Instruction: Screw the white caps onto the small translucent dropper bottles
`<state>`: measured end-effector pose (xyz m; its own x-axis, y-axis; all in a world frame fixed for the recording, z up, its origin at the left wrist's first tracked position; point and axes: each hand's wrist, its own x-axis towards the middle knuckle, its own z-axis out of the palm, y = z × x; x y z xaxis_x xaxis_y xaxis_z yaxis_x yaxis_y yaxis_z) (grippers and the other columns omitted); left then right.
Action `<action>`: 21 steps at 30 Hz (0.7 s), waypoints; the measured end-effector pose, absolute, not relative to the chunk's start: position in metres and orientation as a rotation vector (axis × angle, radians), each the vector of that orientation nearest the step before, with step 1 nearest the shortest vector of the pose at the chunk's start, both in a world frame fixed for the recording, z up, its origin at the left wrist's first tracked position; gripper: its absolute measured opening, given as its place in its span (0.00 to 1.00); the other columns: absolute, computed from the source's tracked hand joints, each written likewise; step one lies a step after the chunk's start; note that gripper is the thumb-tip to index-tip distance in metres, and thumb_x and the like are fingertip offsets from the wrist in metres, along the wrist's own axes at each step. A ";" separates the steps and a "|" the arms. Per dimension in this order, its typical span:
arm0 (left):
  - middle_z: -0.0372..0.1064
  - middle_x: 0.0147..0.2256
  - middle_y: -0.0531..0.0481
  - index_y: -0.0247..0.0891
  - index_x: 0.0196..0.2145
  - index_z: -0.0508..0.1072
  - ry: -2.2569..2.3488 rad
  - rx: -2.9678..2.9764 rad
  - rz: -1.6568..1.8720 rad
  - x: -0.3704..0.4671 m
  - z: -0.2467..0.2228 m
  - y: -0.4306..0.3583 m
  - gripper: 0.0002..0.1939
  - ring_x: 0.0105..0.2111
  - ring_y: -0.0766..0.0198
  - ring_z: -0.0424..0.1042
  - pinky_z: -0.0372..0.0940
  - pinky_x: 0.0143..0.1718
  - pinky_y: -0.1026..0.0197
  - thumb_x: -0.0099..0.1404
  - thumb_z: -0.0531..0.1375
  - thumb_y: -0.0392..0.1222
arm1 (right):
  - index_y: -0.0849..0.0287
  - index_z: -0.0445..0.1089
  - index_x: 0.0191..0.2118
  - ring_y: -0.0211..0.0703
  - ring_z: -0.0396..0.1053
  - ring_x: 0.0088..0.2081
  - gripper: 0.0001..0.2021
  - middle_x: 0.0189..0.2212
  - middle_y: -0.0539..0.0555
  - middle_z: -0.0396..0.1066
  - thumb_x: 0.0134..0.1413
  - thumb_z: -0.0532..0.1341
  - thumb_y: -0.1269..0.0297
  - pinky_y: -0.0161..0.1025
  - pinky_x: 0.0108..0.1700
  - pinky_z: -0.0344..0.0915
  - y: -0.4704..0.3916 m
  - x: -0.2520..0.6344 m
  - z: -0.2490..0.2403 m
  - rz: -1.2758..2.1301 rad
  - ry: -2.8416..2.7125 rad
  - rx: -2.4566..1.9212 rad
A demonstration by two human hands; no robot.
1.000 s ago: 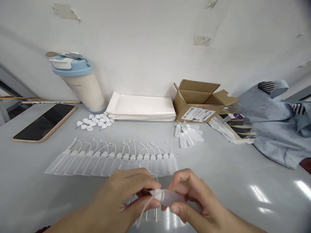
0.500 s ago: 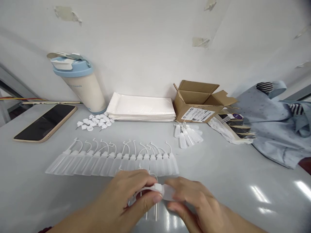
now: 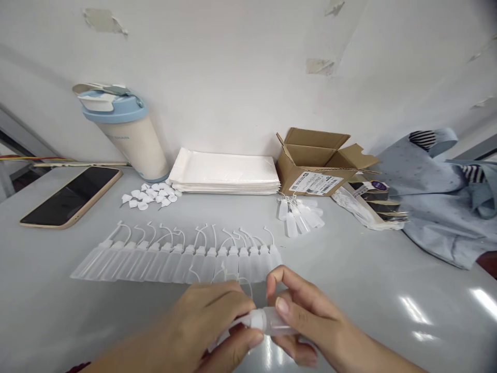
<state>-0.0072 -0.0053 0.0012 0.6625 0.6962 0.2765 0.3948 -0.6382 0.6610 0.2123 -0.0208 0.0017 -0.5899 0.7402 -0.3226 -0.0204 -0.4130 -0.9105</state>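
Between my hands lies a small translucent plastic bottle (image 3: pixel 274 321), held sideways with its white cap to the left. My left hand (image 3: pixel 212 324) pinches the cap (image 3: pixel 257 319) between thumb and fingers; a thin tube runs from it beneath that hand. The bottle's body is in my right hand (image 3: pixel 310 321), thumb on top and index finger raised and curled. Just beyond my hands, several similar bottles (image 3: pixel 178 259) with thin bent tubes lie side by side in a row. More bottles are partly hidden behind my left hand.
Several small white caps (image 3: pixel 149 194) are heaped near a tumbler (image 3: pixel 132 134) and a phone (image 3: pixel 73 197). A stack of white packets (image 3: pixel 225 173) lies against the wall. Right of it are an open carton (image 3: pixel 314 166), a bundle of tagged bottles (image 3: pixel 300 213) and blue cloth (image 3: pixel 430 191).
Both hands and the bottle have come slightly nearer to me. My right hand has shifted its grip: its thumb now lies over the body and its index finger has lifted.
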 end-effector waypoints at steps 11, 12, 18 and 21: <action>0.68 0.24 0.58 0.42 0.31 0.71 0.922 2.114 0.677 -0.007 0.006 0.001 0.12 0.24 0.69 0.69 0.64 0.28 0.70 0.70 0.53 0.46 | 0.65 0.66 0.48 0.39 0.71 0.30 0.12 0.31 0.57 0.74 0.70 0.49 0.64 0.33 0.31 0.67 -0.022 0.216 0.005 0.494 -2.173 -0.884; 0.67 0.24 0.57 0.41 0.31 0.70 0.887 2.146 0.703 -0.006 0.006 0.001 0.12 0.23 0.69 0.68 0.64 0.28 0.70 0.70 0.53 0.45 | 0.65 0.68 0.45 0.38 0.70 0.28 0.14 0.29 0.55 0.73 0.70 0.48 0.64 0.33 0.29 0.65 -0.020 0.215 0.007 0.601 -2.136 -0.900; 0.68 0.25 0.56 0.41 0.32 0.68 0.818 2.268 0.778 -0.006 0.001 -0.004 0.09 0.22 0.67 0.67 0.63 0.26 0.67 0.70 0.52 0.40 | 0.61 0.66 0.26 0.30 0.47 0.15 0.23 0.14 0.42 0.49 0.68 0.48 0.55 0.30 0.17 0.46 -0.016 0.212 0.007 1.560 -1.723 -1.102; 0.69 0.26 0.56 0.40 0.33 0.68 0.870 2.229 0.799 -0.005 0.000 -0.006 0.07 0.23 0.68 0.69 0.63 0.27 0.67 0.69 0.53 0.39 | 0.62 0.67 0.26 0.30 0.50 0.15 0.24 0.13 0.42 0.52 0.68 0.48 0.53 0.30 0.18 0.49 -0.017 0.212 0.005 1.604 -1.683 -1.095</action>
